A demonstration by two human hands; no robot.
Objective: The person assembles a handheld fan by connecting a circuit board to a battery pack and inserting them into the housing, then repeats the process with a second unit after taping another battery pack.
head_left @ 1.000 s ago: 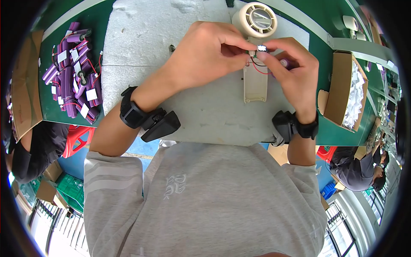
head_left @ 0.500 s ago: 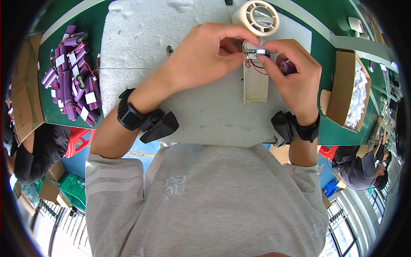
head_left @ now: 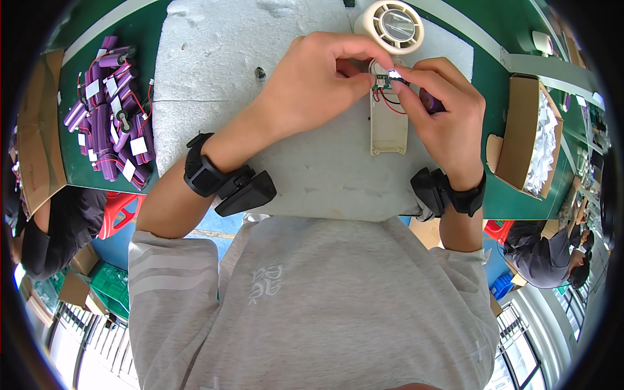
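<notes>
My left hand (head_left: pixel 318 84) is closed in a pinch on the left end of a small green circuit board (head_left: pixel 381 82). From the right, the thumb and forefinger of my right hand (head_left: pixel 448 107) pinch a small part with a bright white face (head_left: pixel 394 75), right against the board. A purple battery cell (head_left: pixel 431 101) shows beneath my right hand, partly hidden by its fingers. Red and black wires (head_left: pixel 390 104) loop below the board. Under them lies a long cream handle shell (head_left: pixel 389 135), joined at its far end to a round fan head (head_left: pixel 393 27).
A foam-topped work surface (head_left: pixel 214 58) lies under my hands. To the left is a pile of purple battery cells (head_left: pixel 107 123) with wires and white labels. An open carton (head_left: pixel 523 140) with white pieces stands at the right. Other people sit at both sides.
The white-faced part has tilted and moved slightly up and left in my right fingers, so less of its bright face shows and more green board is visible. My left forearm has shifted slightly right.
</notes>
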